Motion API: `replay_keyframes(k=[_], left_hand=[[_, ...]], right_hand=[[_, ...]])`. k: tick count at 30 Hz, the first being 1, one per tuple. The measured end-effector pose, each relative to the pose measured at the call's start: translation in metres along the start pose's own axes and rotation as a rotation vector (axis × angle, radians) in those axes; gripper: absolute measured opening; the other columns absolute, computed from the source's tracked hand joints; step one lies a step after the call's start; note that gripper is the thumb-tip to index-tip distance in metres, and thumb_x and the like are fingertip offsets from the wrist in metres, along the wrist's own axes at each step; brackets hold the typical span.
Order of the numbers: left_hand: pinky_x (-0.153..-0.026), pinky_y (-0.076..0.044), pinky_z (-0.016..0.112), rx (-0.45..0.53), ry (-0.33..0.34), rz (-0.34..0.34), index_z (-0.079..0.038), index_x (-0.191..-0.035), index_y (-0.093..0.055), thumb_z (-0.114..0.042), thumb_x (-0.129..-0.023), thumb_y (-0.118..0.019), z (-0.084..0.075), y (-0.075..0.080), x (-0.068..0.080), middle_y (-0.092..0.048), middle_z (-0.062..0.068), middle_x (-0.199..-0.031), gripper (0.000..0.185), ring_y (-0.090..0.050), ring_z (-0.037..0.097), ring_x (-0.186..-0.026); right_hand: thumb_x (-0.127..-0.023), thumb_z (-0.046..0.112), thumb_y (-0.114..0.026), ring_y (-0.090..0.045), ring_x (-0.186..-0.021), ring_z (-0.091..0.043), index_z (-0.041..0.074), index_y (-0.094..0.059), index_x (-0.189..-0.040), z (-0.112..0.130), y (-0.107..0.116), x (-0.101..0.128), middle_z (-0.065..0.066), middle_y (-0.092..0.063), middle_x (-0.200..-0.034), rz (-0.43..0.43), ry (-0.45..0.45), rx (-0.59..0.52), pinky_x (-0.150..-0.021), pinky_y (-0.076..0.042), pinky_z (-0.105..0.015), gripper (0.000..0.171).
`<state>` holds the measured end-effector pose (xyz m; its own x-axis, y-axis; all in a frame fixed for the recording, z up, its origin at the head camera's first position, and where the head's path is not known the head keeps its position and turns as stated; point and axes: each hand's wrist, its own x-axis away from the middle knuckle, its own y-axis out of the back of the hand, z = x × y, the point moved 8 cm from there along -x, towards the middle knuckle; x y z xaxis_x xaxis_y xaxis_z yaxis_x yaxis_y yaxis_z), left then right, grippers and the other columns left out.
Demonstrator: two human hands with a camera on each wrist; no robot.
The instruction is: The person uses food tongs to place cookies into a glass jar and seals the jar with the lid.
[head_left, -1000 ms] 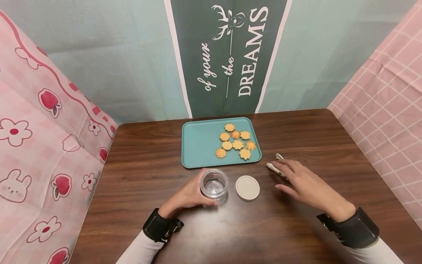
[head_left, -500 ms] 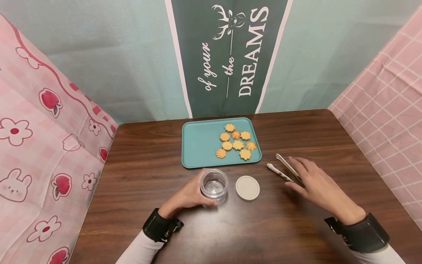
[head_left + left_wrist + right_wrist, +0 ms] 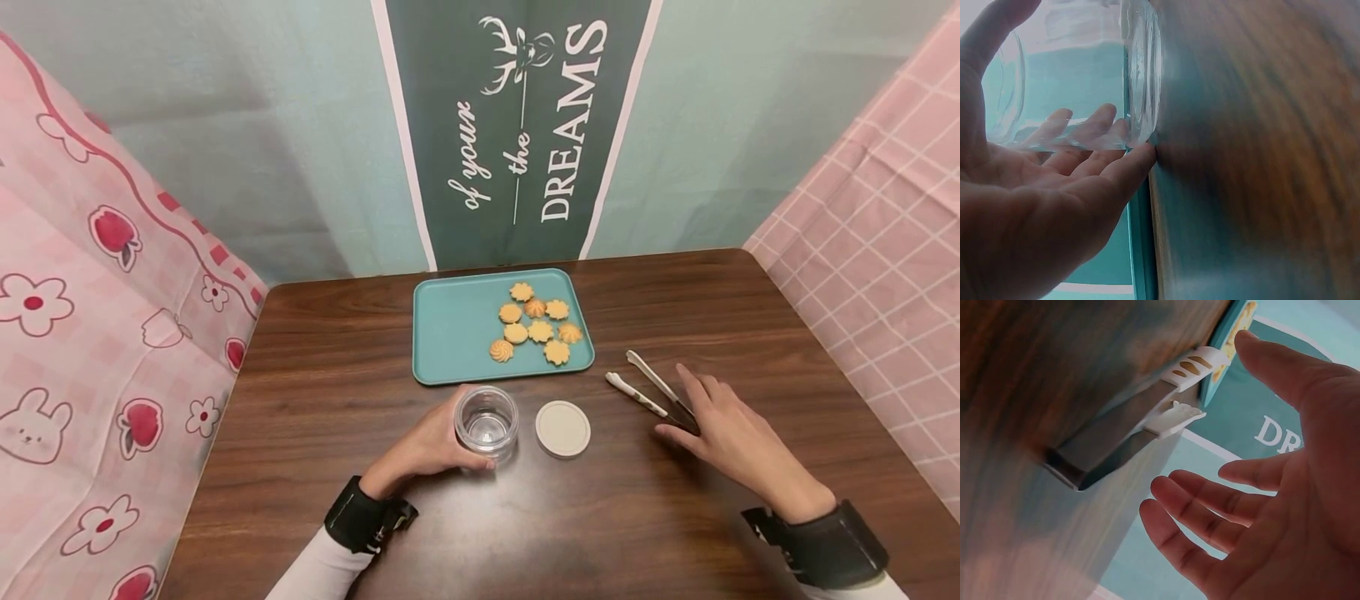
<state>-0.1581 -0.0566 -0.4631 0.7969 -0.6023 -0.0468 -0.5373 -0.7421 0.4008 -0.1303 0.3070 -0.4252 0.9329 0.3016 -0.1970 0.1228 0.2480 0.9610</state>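
My left hand (image 3: 435,437) wraps its thumb and fingers around a clear jar (image 3: 487,421) that stands upright and uncovered on the table. Just right of the jar lies a round cream lid (image 3: 562,428). Farther right, a pair of tongs (image 3: 637,395) with white patterned tips rests on the wood, tips toward the tray. My right hand (image 3: 738,442) hovers over the tongs' bent end, hiding it from the head view. The right wrist view shows those tongs (image 3: 1116,428) apart from the loosely spread fingers, which hold nothing.
A teal tray (image 3: 453,333) lies behind the jar, with several cookies (image 3: 540,332) on its right half. The brown wooden table (image 3: 337,333) meets a printed curtain (image 3: 517,133) at its back edge. Pink cloths hang along both sides.
My right hand has drawn away from the tongs' white tips, rightward and a little toward me, uncovering more of them. The left hand and jar have stayed in place.
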Motion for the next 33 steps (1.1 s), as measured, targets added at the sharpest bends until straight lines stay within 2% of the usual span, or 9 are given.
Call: replay_keyframes(k=[14,22,33], left_hand=[[-0.114,-0.045,0.052,-0.01,0.018,-0.005,-0.011,-0.147,-0.048,-0.02,-0.07,-0.101,0.001,0.0,0.001,-0.063,0.011,-0.142,0.094,-0.06,0.03,-0.131],[-0.115,-0.044,0.052,-0.003,0.01,-0.002,-0.01,-0.147,-0.048,-0.019,-0.07,-0.101,0.001,-0.001,0.001,-0.062,0.011,-0.143,0.094,-0.06,0.03,-0.131],[-0.115,-0.044,0.053,-0.003,0.003,0.002,-0.01,-0.147,-0.048,-0.02,-0.071,-0.1,0.002,-0.002,0.001,-0.062,0.011,-0.143,0.094,-0.06,0.031,-0.132]], right_hand=[[-0.08,0.034,-0.093,-0.064,-0.091,-0.045,-0.013,-0.045,-0.148,-0.006,-0.015,0.008,-0.033,-0.06,-0.111,-0.003,-0.009,-0.014,-0.065,-0.056,-0.061,0.096],[-0.079,0.029,-0.094,-0.063,-0.088,-0.043,-0.014,-0.047,-0.146,-0.009,-0.022,0.011,-0.031,-0.059,-0.108,0.004,-0.032,-0.008,-0.066,-0.055,-0.06,0.092],[-0.075,0.023,-0.096,-0.06,-0.082,-0.039,-0.017,-0.05,-0.141,-0.011,-0.029,0.013,-0.029,-0.056,-0.103,-0.047,-0.018,-0.006,-0.068,-0.054,-0.059,0.09]])
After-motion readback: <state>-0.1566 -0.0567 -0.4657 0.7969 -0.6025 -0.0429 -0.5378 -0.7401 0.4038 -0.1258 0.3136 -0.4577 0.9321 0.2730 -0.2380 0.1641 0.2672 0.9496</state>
